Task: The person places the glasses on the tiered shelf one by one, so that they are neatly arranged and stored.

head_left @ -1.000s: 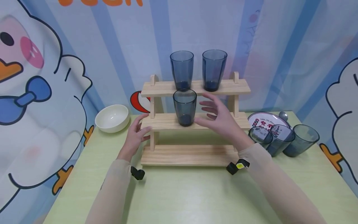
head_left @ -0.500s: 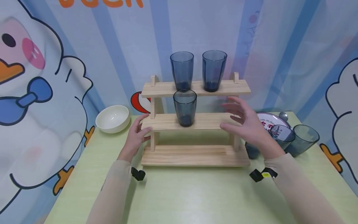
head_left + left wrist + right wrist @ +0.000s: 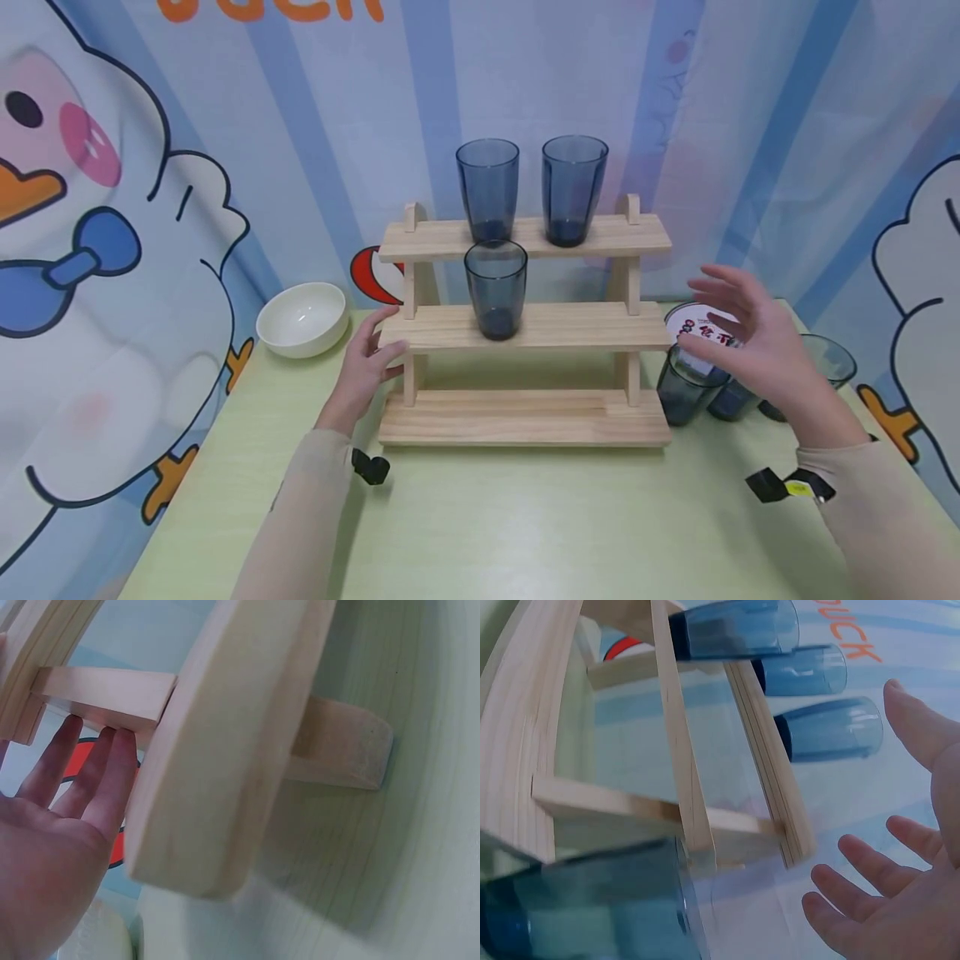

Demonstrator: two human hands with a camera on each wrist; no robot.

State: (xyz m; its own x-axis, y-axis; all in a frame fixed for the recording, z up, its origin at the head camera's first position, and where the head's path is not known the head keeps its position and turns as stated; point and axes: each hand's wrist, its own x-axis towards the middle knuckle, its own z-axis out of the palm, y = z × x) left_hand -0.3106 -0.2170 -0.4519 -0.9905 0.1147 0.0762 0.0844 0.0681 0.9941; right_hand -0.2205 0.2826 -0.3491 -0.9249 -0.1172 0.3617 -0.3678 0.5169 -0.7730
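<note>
A three-tier wooden rack [image 3: 525, 429] holds two blue glasses [image 3: 487, 187] [image 3: 574, 187] on its top shelf and one glass [image 3: 497, 292] on the middle shelf. At the rack's left end, the left hand [image 3: 360, 371] rests with its fingers at the side; in the left wrist view the fingertips of this hand [image 3: 67, 817] touch a wooden upright [image 3: 112, 694]. The right hand [image 3: 765, 358], empty with fingers spread and slightly bent, hovers over glasses at the rack's right, nearest one glass [image 3: 686, 392]. The right wrist view shows that hand [image 3: 900, 892] apart from a glass [image 3: 592, 907].
A white bowl [image 3: 302, 319] stands left of the rack. Behind the right-hand glasses lies a printed plate [image 3: 686, 315], partly hidden by the hand. Another glass [image 3: 828, 358] stands at the far right. A patterned curtain [image 3: 322, 100] hangs behind the table [image 3: 480, 517].
The right hand has moved right, away from the middle-shelf glass, past the rack's end to above the glasses there. The left hand has stayed in place.
</note>
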